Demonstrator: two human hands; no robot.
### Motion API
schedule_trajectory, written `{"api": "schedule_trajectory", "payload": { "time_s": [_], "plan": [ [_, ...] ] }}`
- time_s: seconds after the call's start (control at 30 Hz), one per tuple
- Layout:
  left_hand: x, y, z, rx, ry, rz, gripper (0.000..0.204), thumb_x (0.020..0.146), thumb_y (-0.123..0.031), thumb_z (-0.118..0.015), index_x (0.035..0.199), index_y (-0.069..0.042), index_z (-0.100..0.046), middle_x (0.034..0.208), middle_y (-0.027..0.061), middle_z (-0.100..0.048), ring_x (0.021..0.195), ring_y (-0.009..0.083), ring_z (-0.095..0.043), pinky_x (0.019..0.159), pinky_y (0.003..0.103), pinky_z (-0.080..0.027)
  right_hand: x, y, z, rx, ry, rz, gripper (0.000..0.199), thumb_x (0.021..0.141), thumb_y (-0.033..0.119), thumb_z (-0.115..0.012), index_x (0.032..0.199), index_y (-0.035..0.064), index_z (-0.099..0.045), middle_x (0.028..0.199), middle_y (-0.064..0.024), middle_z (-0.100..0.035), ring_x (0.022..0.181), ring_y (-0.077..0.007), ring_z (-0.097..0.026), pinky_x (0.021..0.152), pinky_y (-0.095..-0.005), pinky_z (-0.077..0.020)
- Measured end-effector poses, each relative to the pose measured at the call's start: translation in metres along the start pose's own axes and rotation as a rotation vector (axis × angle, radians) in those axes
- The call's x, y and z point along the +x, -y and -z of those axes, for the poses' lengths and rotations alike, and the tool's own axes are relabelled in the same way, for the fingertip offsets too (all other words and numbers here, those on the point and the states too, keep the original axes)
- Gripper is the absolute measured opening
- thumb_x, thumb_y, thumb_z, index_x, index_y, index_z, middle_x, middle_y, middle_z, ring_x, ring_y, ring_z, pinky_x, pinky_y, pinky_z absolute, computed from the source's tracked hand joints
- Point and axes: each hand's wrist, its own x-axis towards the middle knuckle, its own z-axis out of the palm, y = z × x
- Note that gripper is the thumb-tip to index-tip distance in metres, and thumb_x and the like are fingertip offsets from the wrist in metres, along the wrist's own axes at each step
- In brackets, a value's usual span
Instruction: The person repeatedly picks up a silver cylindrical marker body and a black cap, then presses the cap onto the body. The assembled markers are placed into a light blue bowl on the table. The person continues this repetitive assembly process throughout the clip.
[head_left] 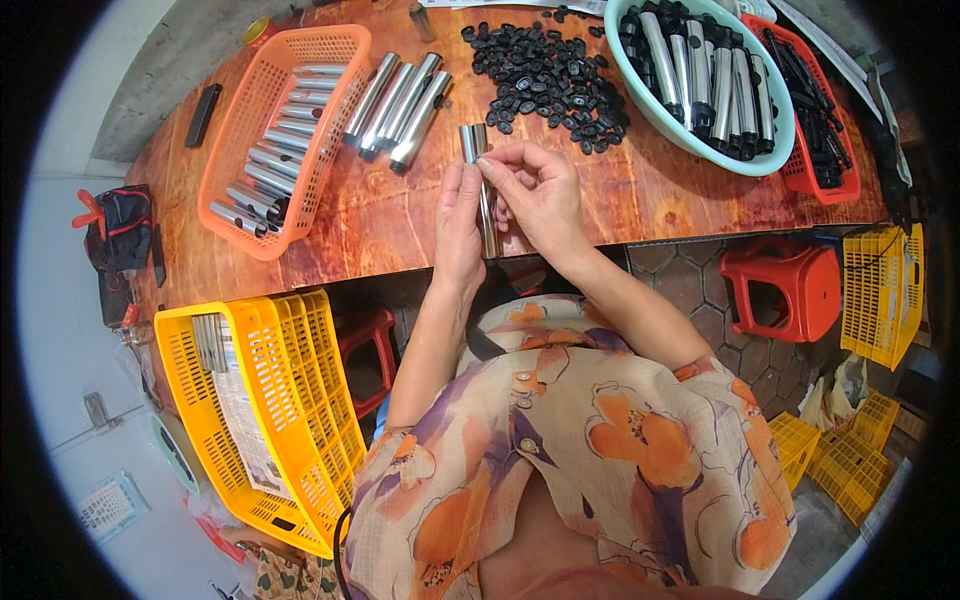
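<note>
A shiny metal tube (473,143) stands nearly upright in front of me, just over the table's near edge. My left hand (459,225) is closed around its left side, thumb along the metal. At the tube's upper part, my right hand (545,195) is closed, thumb and forefinger pinched against the surface. Whatever small piece may be between those fingertips is hidden. Ahead to the right lies a spread pile of small black oval plastic parts (545,85). Several metal tubes with dark ends (400,105) lie side by side to the left of it.
An orange basket (215,165) of metal tubes stands at the left on the wooden table (350,235). At the right are a pale blue basin (705,155) of tubes with black fittings and a red basket (850,185) of black parts. A yellow crate (335,400) sits below left.
</note>
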Motion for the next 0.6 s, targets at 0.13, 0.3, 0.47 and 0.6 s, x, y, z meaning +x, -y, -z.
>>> {"api": "schedule_trajectory", "payload": {
  "time_s": [0.13, 0.3, 0.47, 0.6],
  "plan": [
    [-0.004, -0.006, -0.006, -0.056, -0.036, 0.035, 0.03, 0.101, -0.036, -0.046, 0.105, -0.008, -0.054, 0.073, -0.0016, -0.057, 0.058, 0.0034, -0.051, 0.051, 0.017, -0.042, -0.01, 0.001, -0.002, 0.043, 0.001, 0.046, 0.01, 0.091, 0.009, -0.064, 0.094, -0.0003, -0.063, 0.067, 0.0, -0.062, 0.054, -0.0015, -0.054, 0.046, -0.0172, -0.0407],
    [-0.006, -0.007, -0.005, -0.04, 0.0, 0.057, 0.033, 0.101, -0.037, -0.044, 0.106, -0.006, -0.056, 0.074, -0.0015, -0.057, 0.059, 0.0046, -0.05, 0.052, 0.019, -0.042, -0.016, 0.003, -0.003, 0.082, -0.021, 0.054, 0.012, 0.091, 0.011, -0.065, 0.095, -0.0006, -0.062, 0.068, 0.0008, -0.061, 0.053, -0.0016, -0.053, 0.045, -0.0171, -0.0405],
    [-0.013, -0.008, -0.011, 0.084, 0.091, -0.059, 0.044, 0.102, -0.04, -0.038, 0.114, -0.002, -0.056, 0.083, 0.0007, -0.059, 0.061, 0.0062, -0.048, 0.053, 0.02, -0.039, -0.018, 0.011, 0.0, 0.114, -0.004, 0.069, 0.013, 0.09, 0.011, -0.065, 0.095, -0.0003, -0.062, 0.069, 0.0014, -0.06, 0.052, -0.002, -0.053, 0.045, -0.0173, -0.0413],
    [-0.016, -0.016, -0.017, 0.088, 0.064, -0.021, 0.045, 0.103, -0.04, -0.038, 0.118, -0.001, -0.054, 0.085, 0.0014, -0.057, 0.063, 0.0059, -0.048, 0.055, 0.019, -0.039, -0.022, 0.015, 0.0, 0.153, 0.013, 0.07, 0.011, 0.09, 0.009, -0.066, 0.096, -0.0002, -0.062, 0.073, 0.0005, -0.061, 0.054, -0.0015, -0.053, 0.047, -0.0167, -0.0418]
  ]
}}
